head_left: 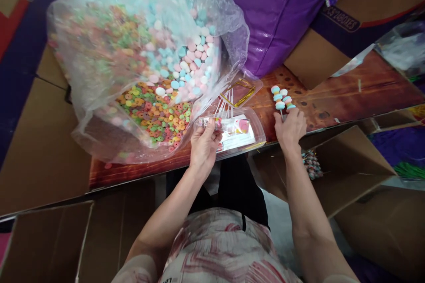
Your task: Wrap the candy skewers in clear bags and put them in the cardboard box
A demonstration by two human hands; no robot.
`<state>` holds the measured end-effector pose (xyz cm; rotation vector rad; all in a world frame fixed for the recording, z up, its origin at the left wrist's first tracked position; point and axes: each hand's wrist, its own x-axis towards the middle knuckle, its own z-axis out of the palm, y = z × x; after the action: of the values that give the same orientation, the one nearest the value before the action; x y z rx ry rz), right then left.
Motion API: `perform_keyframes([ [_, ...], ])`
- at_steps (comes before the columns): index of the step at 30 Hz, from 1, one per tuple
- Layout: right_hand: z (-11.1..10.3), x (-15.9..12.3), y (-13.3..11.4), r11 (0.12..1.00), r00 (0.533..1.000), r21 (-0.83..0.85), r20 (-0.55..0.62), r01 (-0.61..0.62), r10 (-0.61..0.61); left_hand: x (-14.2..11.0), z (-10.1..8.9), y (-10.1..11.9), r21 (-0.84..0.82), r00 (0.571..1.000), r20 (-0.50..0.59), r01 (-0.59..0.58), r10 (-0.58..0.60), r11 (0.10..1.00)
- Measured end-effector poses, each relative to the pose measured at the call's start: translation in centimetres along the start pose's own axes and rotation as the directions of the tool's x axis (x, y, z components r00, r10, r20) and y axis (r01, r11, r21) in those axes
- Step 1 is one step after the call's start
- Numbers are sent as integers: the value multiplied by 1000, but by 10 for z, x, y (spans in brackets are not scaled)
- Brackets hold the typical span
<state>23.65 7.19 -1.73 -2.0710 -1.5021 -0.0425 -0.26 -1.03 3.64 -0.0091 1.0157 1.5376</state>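
My left hand [206, 143] pinches a clear printed plastic wrapper [232, 124] between thumb and fingers. Under it lies a shallow clear plastic tray [260, 135] with a white sheet or stack of wrappers in it. My right hand [291, 129] is on the table with its fingers curled at the lower end of two candy skewers [280, 98] of pink, white and blue pieces. One pale stick shows beside my thumb; the fingers hide the rest. White sticks [226, 102] lie between the trays, close to a second clear tray holding gold twist ties [244, 93].
A large open clear bag [229, 22] of ring candies [156, 115] and pastel candies [191, 64] fills the table's left. Behind stand a purple sack [265, 9] and cardboard boxes [308, 57]. An open carton [352, 163] below the right edge contains finished-looking skewers [312, 164].
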Motion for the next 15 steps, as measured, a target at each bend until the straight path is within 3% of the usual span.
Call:
perform_keyframes([
  [3,4,9,3,998,998,-55,54,-28,31,1,1,3,1,1000,-11,26,-26,1000],
  [7,-11,-1,0,982,998,189,-61,23,-12,1,5,5,-39,999,-20,-31,30,999],
  [11,-45,-38,-5,815,995,571,-37,95,-90,3,6,8,-40,994,-3,-105,105,994],
  [15,-79,-76,-13,729,974,661,-6,175,-228,6,4,8,-37,993,-7,-118,117,992],
])
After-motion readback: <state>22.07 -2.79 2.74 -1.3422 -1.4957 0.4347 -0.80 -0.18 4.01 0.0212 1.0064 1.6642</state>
